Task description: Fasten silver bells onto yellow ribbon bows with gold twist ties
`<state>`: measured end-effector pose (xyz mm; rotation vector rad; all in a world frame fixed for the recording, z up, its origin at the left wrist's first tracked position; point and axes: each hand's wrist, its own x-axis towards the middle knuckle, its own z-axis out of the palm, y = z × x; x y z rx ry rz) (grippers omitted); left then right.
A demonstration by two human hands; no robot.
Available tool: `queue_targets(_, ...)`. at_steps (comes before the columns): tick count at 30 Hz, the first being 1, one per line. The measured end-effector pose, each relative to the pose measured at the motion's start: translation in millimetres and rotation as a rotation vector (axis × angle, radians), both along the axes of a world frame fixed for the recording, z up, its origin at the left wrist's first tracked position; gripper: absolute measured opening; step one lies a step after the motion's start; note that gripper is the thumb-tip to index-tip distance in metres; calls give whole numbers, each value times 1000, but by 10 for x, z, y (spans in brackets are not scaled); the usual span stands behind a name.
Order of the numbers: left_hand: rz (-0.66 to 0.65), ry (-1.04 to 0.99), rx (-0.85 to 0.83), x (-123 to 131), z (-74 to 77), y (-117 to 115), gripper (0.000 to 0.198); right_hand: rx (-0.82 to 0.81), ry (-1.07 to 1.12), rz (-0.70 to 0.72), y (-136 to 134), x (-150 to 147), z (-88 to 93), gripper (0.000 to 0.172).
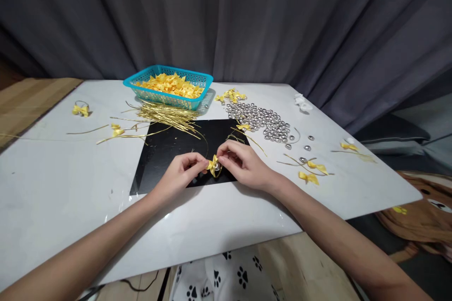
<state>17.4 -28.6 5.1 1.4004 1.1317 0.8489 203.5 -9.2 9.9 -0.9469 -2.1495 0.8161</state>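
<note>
Between my two hands, above the near part of a black mat [151,169], is a yellow ribbon bow [213,164] with a shiny silver bell-like piece [217,168] against it. My left hand [183,169] pinches the bow's left side between thumb and forefinger. On the other side, my right hand [243,162] is closed at the bow's upper right, thumb and fingertip together. A thin gold tie [205,140] curves up behind the bow; whether it joins the bow is hard to see.
A blue basket [203,102] of yellow bows stands at the back, with a bundle of gold ties [169,114] before it. Many silver pieces [263,120] lie right of the mat. Loose bows [308,178] and ties are scattered right; a finished-looking bow [80,110] lies far left.
</note>
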Motion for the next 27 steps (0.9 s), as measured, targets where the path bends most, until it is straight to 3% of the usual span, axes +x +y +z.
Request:
queue_targets(2,13,-19,-3,-3,-3,4,23,-93,30,-65,25,5,6,5)
queue_targets(4,34,-44,8,-7,-10,4,23,-296,67,-91,43,8,27,15)
queue_targets(8,70,-100,44,-8,-17,-8,23,-774,203,18,24,-8,72,34)
queue_targets(11,70,-97,54,4,-4,-21,23,-950,311,73,-12,-36,74,29)
queue_targets(16,56,-47,63,25,13,-30,21,-1078,374,21,-9,-38,107,22)
queue_targets(27,98,38,90,18,-59,-32,24,-1192,184,-81,56,35,178,13)
